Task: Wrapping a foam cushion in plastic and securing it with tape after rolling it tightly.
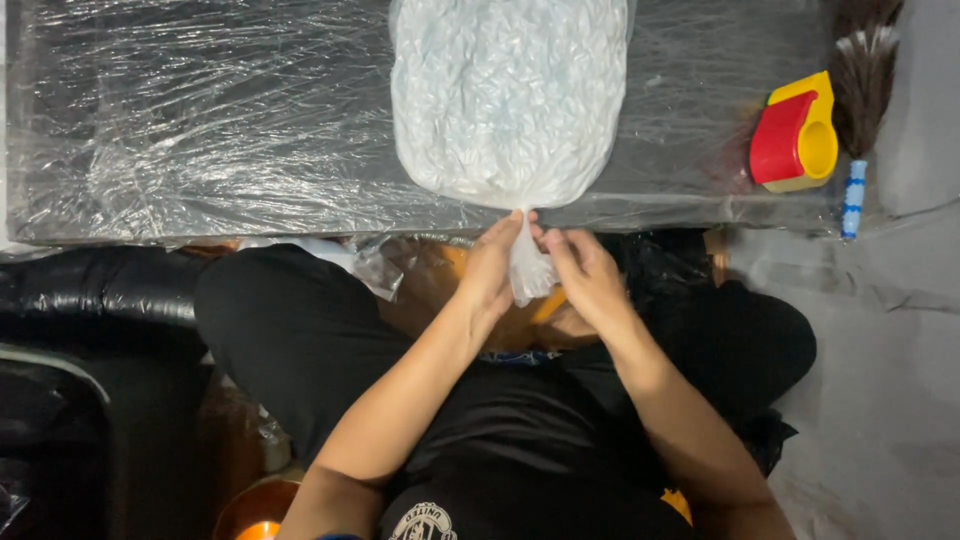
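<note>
Both hands (490, 268) (585, 272) pinching one bag (508, 95) neck, one tape dispenser (797, 138) nearby

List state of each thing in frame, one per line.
Clear plastic bag: full of small pale pieces, lying on the table, neck twisted shut.
Bag neck: gathered, pinched by both hands.
Left hand: closed on the neck.
Right hand: closed on the neck.
Table: dark, covered in crinkled clear film.
Tape dispenser: red and yellow, resting on the table, untouched.
Broom: lying past the table's right end.
</note>
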